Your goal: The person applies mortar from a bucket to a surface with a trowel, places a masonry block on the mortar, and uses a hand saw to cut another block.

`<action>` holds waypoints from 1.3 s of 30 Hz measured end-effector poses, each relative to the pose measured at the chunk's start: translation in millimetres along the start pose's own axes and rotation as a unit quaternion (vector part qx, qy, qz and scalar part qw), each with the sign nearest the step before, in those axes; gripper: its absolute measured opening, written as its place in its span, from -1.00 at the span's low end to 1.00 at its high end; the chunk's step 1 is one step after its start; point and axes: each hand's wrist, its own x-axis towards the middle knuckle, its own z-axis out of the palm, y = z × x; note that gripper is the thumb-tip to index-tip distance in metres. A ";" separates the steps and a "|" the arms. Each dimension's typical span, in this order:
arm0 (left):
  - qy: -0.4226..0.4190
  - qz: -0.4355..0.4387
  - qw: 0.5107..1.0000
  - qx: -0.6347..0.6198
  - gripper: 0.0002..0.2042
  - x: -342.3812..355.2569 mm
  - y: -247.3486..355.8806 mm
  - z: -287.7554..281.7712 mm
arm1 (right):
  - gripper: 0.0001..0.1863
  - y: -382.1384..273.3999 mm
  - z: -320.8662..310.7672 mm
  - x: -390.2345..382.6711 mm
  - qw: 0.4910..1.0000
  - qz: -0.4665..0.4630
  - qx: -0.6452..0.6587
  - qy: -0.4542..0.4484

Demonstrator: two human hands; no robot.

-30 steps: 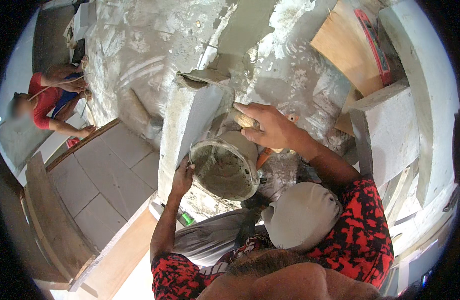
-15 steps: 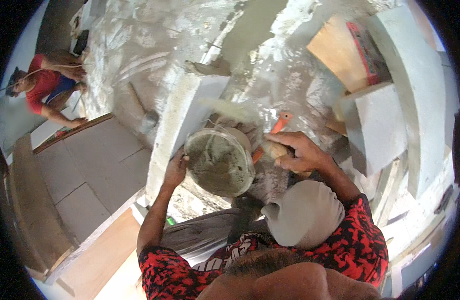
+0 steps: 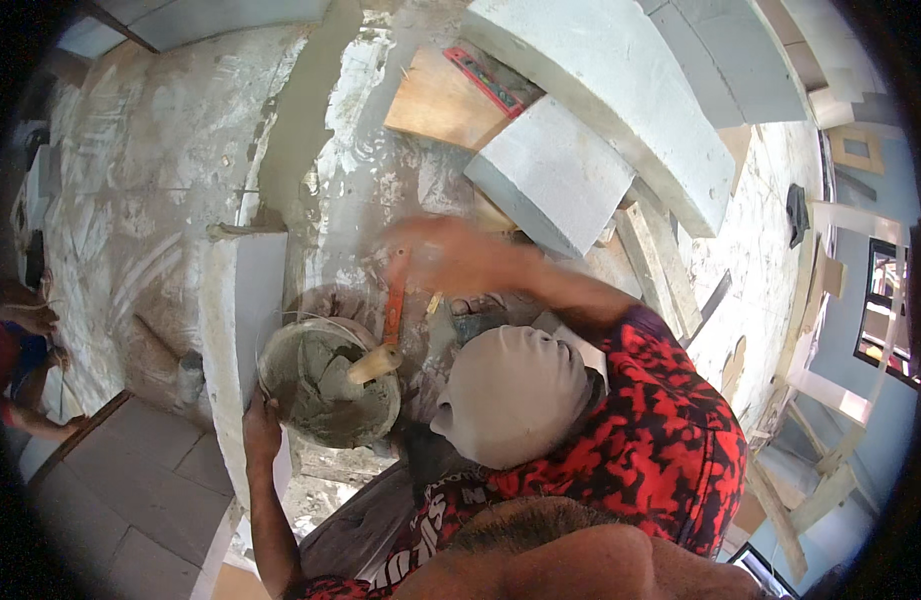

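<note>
1) A pale block [image 3: 242, 330] stands on the floor [image 3: 180, 130] beside the bucket [image 3: 394, 404], perhaps bracing it
2) The bucket keeps its mouth up, containing grey mortar [image 3: 325, 410]
3) The right hand [image 3: 435, 252] is blurred beyond the bucket; whether its fingers grasp anything, one cannot tell
4) The left hand [image 3: 261, 425] grips the bucket's rim, apparently for steadiness
5) A wooden-handled trowel [image 3: 375, 364] leans on the rim, seemingly within reach

White lettering shows on the front of the red-and-black shirt [image 3: 670, 430], down and right of the left hand [image 3: 262, 430], curving and partly hidden; up beyond the blurred right hand [image 3: 430, 255], any marking on the red level [image 3: 485, 82] is too small to read!
</note>
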 end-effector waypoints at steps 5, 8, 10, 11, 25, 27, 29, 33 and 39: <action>-0.050 -0.012 0.975 0.216 -0.62 -21.0 73.2 -46.9 | -0.56 68.6 -175.3 -115.7 0.803 0.200 -0.405 0.389; -0.059 0.044 0.990 0.121 -0.58 -12.9 114.7 -58.4 | -0.40 108.4 -281.0 -196.9 0.699 0.278 -0.474 0.458; -0.051 0.098 0.991 -0.072 -0.53 -2.8 137.6 -57.6 | -0.32 126.5 -324.6 -216.8 0.676 0.351 -0.469 0.447; -0.048 0.139 0.986 -0.077 -0.50 3.2 155.7 -58.9 | -0.31 131.3 -339.7 -213.9 0.678 0.379 -0.450 0.440; -0.161 0.210 0.811 -0.521 -0.31 237.3 448.1 56.9 | -0.17 170.2 -354.5 -50.5 0.689 0.518 -0.404 0.304; -0.161 0.185 0.799 -0.549 -0.28 259.7 474.2 79.5 | -0.14 171.7 -357.1 -58.7 0.695 0.476 -0.420 0.338; -0.200 0.166 0.787 -0.560 -0.24 271.1 493.5 93.1 | -0.14 171.3 -362.9 -60.2 0.694 0.469 -0.433 0.335; -0.184 0.153 0.719 -0.652 -0.24 288.6 507.7 118.9 | -0.21 162.5 -350.8 -50.1 0.718 0.429 -0.426 0.343; -0.196 0.290 0.703 -0.620 -0.14 227.7 454.5 96.5 | -0.45 101.4 -309.0 -57.6 0.738 0.285 -0.381 0.479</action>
